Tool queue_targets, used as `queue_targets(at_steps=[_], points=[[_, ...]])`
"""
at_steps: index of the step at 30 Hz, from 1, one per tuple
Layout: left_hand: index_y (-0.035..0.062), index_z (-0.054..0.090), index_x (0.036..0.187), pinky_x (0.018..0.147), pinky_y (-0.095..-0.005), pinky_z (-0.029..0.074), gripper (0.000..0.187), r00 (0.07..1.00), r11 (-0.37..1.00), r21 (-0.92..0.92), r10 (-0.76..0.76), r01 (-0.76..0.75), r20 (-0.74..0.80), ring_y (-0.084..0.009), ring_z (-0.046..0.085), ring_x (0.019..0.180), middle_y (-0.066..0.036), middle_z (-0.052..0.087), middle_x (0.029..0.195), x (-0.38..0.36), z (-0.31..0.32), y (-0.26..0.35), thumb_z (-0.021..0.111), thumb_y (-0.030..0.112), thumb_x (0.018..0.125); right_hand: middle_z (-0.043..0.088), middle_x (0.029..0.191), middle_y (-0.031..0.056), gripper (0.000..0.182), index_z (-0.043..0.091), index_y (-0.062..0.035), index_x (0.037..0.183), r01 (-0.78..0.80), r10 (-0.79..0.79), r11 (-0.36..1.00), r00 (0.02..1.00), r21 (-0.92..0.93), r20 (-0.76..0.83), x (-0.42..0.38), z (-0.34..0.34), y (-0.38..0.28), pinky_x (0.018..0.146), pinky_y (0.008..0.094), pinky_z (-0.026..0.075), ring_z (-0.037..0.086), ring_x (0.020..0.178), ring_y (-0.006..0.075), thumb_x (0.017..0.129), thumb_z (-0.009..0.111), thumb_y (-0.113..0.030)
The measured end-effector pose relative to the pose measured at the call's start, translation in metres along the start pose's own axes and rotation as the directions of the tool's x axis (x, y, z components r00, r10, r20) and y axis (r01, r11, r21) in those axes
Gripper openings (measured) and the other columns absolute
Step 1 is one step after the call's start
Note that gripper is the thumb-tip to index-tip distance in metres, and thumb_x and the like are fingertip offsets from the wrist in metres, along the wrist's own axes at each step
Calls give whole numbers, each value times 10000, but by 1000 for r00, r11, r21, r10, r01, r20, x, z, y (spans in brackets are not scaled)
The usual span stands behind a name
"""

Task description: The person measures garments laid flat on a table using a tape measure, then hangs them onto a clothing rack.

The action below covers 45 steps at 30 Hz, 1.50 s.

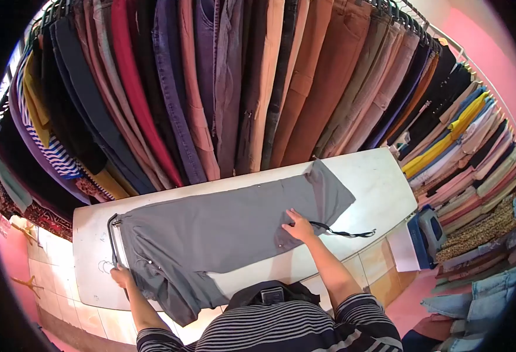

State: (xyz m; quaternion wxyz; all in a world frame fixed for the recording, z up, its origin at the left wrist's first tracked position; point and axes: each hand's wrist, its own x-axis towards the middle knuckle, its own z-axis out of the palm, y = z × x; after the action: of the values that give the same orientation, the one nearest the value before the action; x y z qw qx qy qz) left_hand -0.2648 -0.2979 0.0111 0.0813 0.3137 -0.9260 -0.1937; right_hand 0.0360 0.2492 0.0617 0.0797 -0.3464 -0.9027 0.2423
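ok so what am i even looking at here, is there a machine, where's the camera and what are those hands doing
There's no machine: these are a person's two bare hands. The one picture comes from a camera worn on their head, looking forward and down, so the striped shirt at the bottom is their own. The scene looks curved, with dark edges.

On the white table lies a grey garment. The left hand holds the end of a black hanger beside it; the right hand rests open on the cloth. A thin black cord lies near the right wrist. Hanging clothes line the space behind the table.
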Motion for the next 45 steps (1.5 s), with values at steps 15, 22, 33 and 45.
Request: queue_targets(at_steps=[15,22,33,45], points=[[238,228,1367,951,-660,86,670,710,725,202,507,-658,489,-362,86,1308,-67,119,1443,-162,-31,61,476,487,797,424,1297,54,651,408,-173,1258,-160,462,719,837,-676,294,12,-124,179,810,337,472,549,1023,268,645,599,-283],[277,237,1359,955,-657,98,656,753,761,264,405,-592,519,-360,96,1307,-48,126,1443,-163,-36,80,494,474,788,293,1380,91,861,239,-204,1353,-189,300,878,933,-439,199,31,-136,176,889,364,427,455,1139,272,612,663,-313],[317,217,1355,965,-654,21,617,864,875,231,316,-425,392,-318,125,1315,-27,151,1440,-194,-19,76,401,544,812,121,1437,101,989,124,-199,1387,-289,441,847,851,-447,286,81,-133,204,945,376,379,363,1220,275,575,674,-333],[229,297,1337,951,-665,15,554,938,906,242,336,-346,82,-273,190,1302,-42,259,1401,-162,-15,69,293,524,868,159,1432,75,911,164,-168,1377,-85,194,925,943,-370,270,31,-133,156,876,381,431,444,1144,298,616,643,-309]])
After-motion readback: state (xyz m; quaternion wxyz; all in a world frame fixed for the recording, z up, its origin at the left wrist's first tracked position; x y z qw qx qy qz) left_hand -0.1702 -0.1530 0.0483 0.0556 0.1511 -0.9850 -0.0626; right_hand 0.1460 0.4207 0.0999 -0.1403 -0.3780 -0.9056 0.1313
